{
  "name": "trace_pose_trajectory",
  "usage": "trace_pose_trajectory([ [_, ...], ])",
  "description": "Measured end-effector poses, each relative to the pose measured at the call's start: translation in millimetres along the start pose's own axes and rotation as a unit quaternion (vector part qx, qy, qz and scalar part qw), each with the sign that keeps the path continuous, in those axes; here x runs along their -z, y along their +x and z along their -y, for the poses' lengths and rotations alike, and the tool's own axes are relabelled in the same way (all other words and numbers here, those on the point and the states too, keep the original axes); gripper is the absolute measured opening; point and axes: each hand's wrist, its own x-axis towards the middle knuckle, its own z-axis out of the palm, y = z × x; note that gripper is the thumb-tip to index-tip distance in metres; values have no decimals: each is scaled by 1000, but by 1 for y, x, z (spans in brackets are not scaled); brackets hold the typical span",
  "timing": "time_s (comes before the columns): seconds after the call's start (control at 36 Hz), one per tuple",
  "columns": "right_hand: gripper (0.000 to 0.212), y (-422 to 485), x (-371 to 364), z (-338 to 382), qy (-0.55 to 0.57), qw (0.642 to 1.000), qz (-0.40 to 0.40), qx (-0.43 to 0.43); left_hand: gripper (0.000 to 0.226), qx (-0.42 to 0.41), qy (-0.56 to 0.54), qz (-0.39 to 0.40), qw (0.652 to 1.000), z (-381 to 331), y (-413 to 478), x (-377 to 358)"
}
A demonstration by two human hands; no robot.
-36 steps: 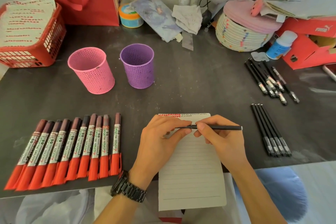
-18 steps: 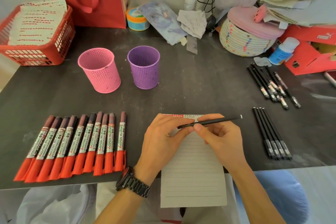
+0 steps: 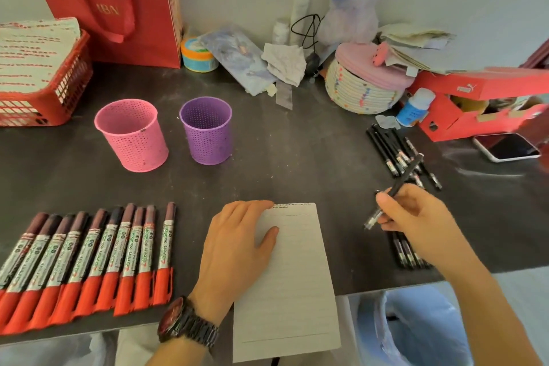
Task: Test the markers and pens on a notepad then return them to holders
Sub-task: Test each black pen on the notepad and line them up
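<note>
**Markings.** The red paper bag (image 3: 101, 6) at far left bears gold lettering that reads roughly "HBN". The red shoebox (image 3: 481, 98) at far right shows a white Puma logo. The markers (image 3: 89, 258) at near left carry white labels with green and red print, too blurred to read reliably. The notepad (image 3: 291, 276) has a band of red and small dark print along its far edge, illegible.

**Item under test.** One slim black pen (image 3: 408, 171) with a clear, printed section toward its lower end. It is held off the bench (image 3: 297, 157), right of the notepad and above the right-hand pen groups.

**Orientation.** The pen's long axis runs diagonally. Its upper end points far and right, its lower end near and left, tilted down toward the bench.

**Hands.** The right hand (image 3: 416, 217) grasps the pen, fingers curled round the barrel. The left hand (image 3: 237, 244) lies flat with straight fingers on the notepad's left far portion and grips nothing.

**Other task items.**
- The notepad is ruled and overhangs the bench's near edge.
- The markers lie side by side in a row, red ends near, dark ends far.
- The pink holder (image 3: 132, 134) and purple holder (image 3: 206, 131) stand upright, close together but apart, far of the markers.
- A loose heap of black pens (image 3: 389, 148) lies far right.
- A tidier group (image 3: 407, 249) lies near right, partly hidden by the right hand.
</note>
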Motion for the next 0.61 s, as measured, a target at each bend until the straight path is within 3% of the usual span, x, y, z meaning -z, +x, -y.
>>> trace_pose_trajectory([
  [0.11,4,15,49,-7,-148,988,34,-27,38,18,1,9,1000,1,1,-1],
  [0.22,33,26,79,-15,-289,953,46,-77,39,23,7,11,1000,1,2,-2],
  [0.36,39,25,87,-27,-302,941,84,-129,38,25,1,17,1000,-1,2,0],
  [0.61,32,22,78,-46,-303,943,92,-104,36,21,-2,15,1000,-3,3,3],
])
